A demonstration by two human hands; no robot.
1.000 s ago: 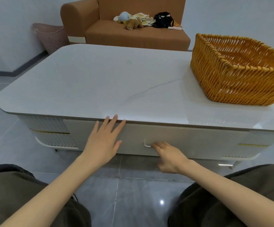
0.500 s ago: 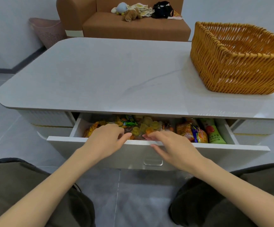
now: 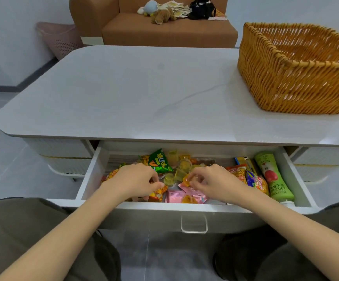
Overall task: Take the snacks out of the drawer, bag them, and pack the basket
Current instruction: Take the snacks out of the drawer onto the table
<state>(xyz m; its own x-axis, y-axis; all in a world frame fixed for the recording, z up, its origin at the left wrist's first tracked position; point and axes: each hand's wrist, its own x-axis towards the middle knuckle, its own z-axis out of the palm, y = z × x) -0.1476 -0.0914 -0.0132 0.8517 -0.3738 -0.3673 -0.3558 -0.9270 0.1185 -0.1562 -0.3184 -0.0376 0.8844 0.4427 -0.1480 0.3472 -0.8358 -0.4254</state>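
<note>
right hand (image 3: 215, 182) is in the open drawer (image 3: 91, 175), thumb and forefinger pinching an orange jelly cup (image 3: 187, 181), other fingers curled loosely above it. left hand (image 3: 135, 180) is just beside it, fingers curled down onto a yellow-orange packet (image 3: 160, 192); can't tell if it actually has a grip or only rests there. between the hands: a cluster of clear yellowish jelly cups (image 3: 179, 174). below the right hand's fingers, pink packets (image 3: 174, 196) lie flat against the drawer's front wall. behind the left hand, a green packet (image 3: 160, 162) with yellow lettering, tilted, too small to read. right of the right hand: orange-red packets (image 3: 238, 173) with white print, unreadable, then a yellow pack (image 3: 245, 161) at the back. at the drawer's right end, a green bottle (image 3: 274, 177) lies cap toward the camera, with an apple picture; its label reads upside down and only "100%" is legible. drawer handle (image 3: 194, 224) hangs on the front panel, between the person's knees. the drawer sits under a white marble-look table (image 3: 124, 94). wicker basket (image 3: 286, 78) stands on the table's far right, well apart from the hands. beyond the table, a brown sofa (image 3: 164, 33) carries plush toys (image 3: 162, 15) and a black bag (image 3: 202, 8); a pink bin (image 3: 60, 38) stands left of the sofa.
</note>
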